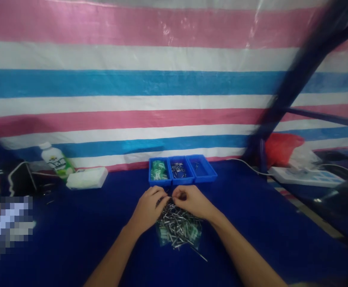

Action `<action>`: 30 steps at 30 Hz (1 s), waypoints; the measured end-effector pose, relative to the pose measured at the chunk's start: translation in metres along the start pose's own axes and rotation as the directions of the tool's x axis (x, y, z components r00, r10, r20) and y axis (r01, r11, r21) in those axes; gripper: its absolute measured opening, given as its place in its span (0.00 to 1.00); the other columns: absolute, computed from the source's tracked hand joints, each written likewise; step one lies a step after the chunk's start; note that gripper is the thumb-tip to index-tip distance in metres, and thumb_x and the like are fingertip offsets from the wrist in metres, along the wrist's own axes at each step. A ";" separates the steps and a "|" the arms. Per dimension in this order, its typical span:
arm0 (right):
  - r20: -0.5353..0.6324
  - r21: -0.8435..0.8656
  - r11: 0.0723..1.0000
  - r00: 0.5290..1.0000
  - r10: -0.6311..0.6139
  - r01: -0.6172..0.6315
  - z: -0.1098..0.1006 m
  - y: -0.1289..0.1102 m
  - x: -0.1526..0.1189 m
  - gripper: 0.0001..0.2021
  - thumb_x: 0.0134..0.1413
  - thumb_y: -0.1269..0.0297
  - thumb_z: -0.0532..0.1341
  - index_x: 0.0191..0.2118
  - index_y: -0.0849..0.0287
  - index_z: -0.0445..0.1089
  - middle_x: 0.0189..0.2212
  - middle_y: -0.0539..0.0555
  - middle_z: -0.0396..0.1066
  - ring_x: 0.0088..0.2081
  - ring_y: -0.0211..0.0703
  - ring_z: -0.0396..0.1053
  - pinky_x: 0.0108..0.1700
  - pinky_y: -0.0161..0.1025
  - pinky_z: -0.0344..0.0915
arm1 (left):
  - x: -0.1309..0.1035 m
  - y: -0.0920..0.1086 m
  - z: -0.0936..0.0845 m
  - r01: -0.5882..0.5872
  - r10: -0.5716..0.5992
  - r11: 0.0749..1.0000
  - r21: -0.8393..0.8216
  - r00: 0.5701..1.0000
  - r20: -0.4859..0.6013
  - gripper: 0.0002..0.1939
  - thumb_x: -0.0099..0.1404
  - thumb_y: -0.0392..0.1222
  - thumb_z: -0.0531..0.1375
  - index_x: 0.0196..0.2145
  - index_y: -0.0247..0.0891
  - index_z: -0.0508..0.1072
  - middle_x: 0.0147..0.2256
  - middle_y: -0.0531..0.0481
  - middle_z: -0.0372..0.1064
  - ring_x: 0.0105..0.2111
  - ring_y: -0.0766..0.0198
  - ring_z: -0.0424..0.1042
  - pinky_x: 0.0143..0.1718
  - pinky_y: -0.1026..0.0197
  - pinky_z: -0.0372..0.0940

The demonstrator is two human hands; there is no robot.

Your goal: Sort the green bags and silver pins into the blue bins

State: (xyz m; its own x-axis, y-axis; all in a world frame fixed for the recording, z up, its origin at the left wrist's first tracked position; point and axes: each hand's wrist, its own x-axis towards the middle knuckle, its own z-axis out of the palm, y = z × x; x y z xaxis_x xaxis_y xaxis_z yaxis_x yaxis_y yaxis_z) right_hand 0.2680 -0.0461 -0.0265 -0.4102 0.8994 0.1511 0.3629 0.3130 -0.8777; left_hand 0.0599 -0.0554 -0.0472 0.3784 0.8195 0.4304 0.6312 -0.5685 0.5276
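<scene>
A heap of thin, shiny metal pins (178, 223) lies on the blue tabletop, with clear greenish plastic packets (193, 231) under and among it. Over the heap's far edge, my left hand (150, 205) and my right hand (193, 201) meet with fingertips pinched close together. Both hands are closed; whatever is between their fingertips is too small to make out. Just beyond them stand three blue trays side by side. Green-and-white packets fill the left tray (150, 173), short metal pieces lie in the middle tray (174, 180), and a few sit in the right tray (205, 172).
At the back left are a white-and-green bottle (56, 159), a white tissue pack (87, 178) and a dark phone-like object (24, 179). A white power strip (308, 176) and a red bag (284, 148) lie at right, near a dark post (278, 103). Striped sheeting (162, 83) hangs behind.
</scene>
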 end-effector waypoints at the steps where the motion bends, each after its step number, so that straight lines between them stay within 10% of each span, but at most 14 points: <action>1: -0.002 0.085 0.996 1.000 0.008 -0.008 -0.001 0.001 0.001 0.05 0.53 0.67 0.62 0.35 0.57 0.76 0.26 0.50 0.76 0.30 0.42 0.73 0.34 0.38 0.67 | 0.000 0.000 0.001 0.014 -0.015 0.999 -0.041 1.000 -0.020 0.12 0.74 0.44 0.55 0.37 0.40 0.77 0.42 0.46 0.72 0.43 0.58 0.72 0.48 0.55 0.66; 9: -0.101 0.447 0.894 0.994 0.036 0.013 0.005 0.009 0.012 0.12 0.54 0.57 0.66 0.42 0.56 0.76 0.36 0.54 0.80 0.34 0.43 0.77 0.43 0.45 0.72 | 0.005 0.006 0.001 0.083 -0.111 0.960 -0.268 0.989 -0.093 0.14 0.74 0.44 0.53 0.34 0.39 0.74 0.37 0.49 0.72 0.38 0.61 0.72 0.44 0.59 0.66; 21: -0.303 0.271 0.962 0.945 0.122 -0.037 -0.007 0.028 0.019 0.24 0.58 0.41 0.59 0.23 0.55 0.59 0.17 0.45 0.59 0.20 0.38 0.62 0.27 0.37 0.61 | 0.002 -0.006 -0.002 0.150 -0.215 0.945 -0.291 0.954 -0.207 0.14 0.73 0.46 0.54 0.36 0.39 0.77 0.38 0.49 0.75 0.40 0.60 0.73 0.43 0.59 0.65; 30: -0.149 -0.078 0.995 0.987 0.055 -0.067 -0.006 0.027 0.012 0.14 0.57 0.52 0.61 0.35 0.58 0.74 0.29 0.53 0.73 0.31 0.44 0.71 0.37 0.40 0.65 | 0.000 -0.014 -0.005 0.171 -0.242 0.948 -0.268 0.936 -0.257 0.12 0.70 0.44 0.57 0.33 0.38 0.77 0.34 0.50 0.74 0.34 0.62 0.72 0.37 0.61 0.63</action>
State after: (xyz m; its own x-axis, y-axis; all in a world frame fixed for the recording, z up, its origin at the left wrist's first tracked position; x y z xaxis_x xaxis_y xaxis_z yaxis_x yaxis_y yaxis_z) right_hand 0.2776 -0.0249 -0.0454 -0.2603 0.9507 0.1686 0.4541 0.2747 -0.8475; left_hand 0.0476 -0.0475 -0.0511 0.0280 0.8858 0.4632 0.4818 -0.4180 0.7702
